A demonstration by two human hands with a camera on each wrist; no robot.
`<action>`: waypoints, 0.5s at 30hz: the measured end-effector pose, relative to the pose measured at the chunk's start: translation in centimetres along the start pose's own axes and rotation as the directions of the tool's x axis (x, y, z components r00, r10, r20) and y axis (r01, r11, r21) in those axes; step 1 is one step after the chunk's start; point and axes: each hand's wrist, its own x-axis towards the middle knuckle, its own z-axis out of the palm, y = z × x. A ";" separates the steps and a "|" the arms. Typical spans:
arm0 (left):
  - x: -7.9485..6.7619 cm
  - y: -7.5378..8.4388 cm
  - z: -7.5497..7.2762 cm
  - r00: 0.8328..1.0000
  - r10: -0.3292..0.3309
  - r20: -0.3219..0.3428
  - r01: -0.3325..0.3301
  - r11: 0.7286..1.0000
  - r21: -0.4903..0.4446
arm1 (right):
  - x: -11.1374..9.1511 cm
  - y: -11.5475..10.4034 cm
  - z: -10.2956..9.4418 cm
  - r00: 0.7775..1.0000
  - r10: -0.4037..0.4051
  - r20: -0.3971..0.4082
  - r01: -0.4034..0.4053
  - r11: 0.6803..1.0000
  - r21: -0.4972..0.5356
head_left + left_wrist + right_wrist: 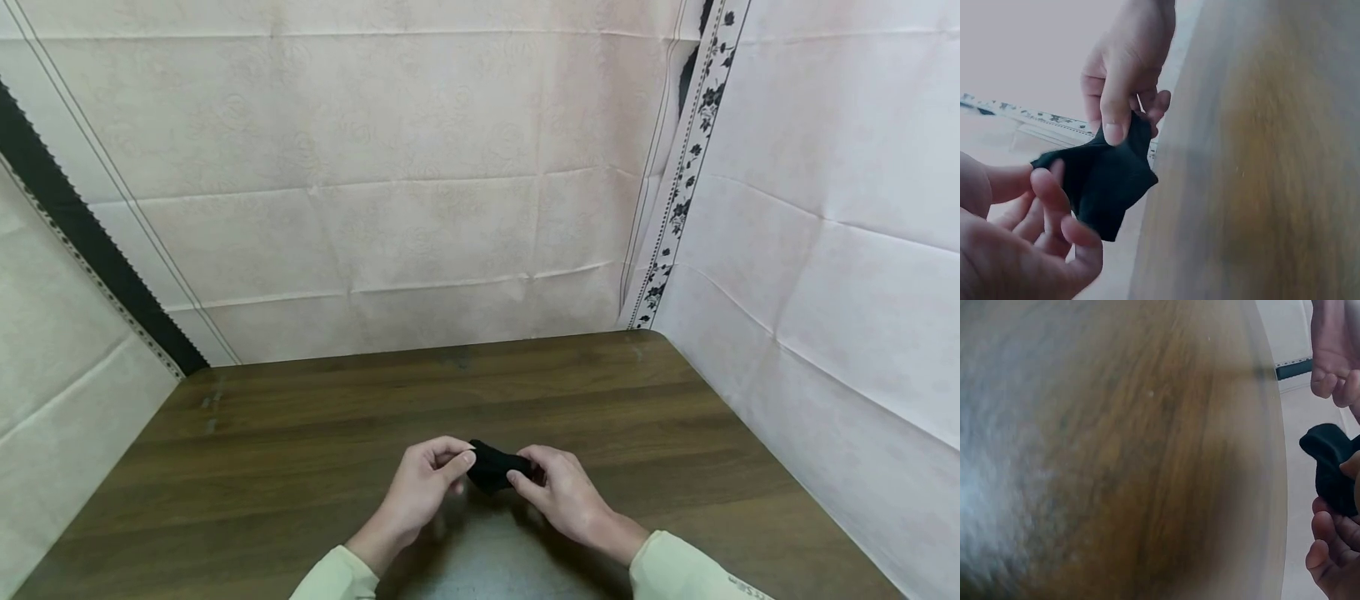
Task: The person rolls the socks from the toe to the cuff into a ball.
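A small black piece of soft cloth, shaped somewhat like a short sock (491, 469), is held in the air above the table between both hands. My left hand (426, 482) pinches its left edge between thumb and forefinger. From the other side, my right hand (564, 493) grips the cloth with the thumb on top and fingers beneath. In the left wrist view the cloth (1110, 187) hangs down with a pointed lower corner. The right wrist view catches only part of the cloth (1330, 464), its rest cut off by the frame edge.
A brown wood-grain table (300, 417) lies under the hands, with rounded far corners. Creased pale sheets (420, 183) hang behind it and along both sides. A dark strip (82, 225) runs down the left sheet, a floral border (686, 183) down the right.
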 end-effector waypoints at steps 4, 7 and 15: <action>-0.1 0.1 -0.1 0.995 -0.074 0.073 0.086 0.978 -0.190 | 0.1 0.1 0.1 1.000 -0.017 -0.020 0.017 1.000 -0.024; -0.1 0.2 -0.4 0.989 -0.090 0.119 0.120 0.954 -0.274 | 0.0 0.2 0.0 1.000 -0.014 -0.025 0.013 0.999 -0.029; -0.3 0.1 0.0 0.980 -0.130 0.150 0.160 0.964 -0.211 | 0.2 0.2 -0.1 1.000 0.016 -0.027 -0.016 1.000 -0.012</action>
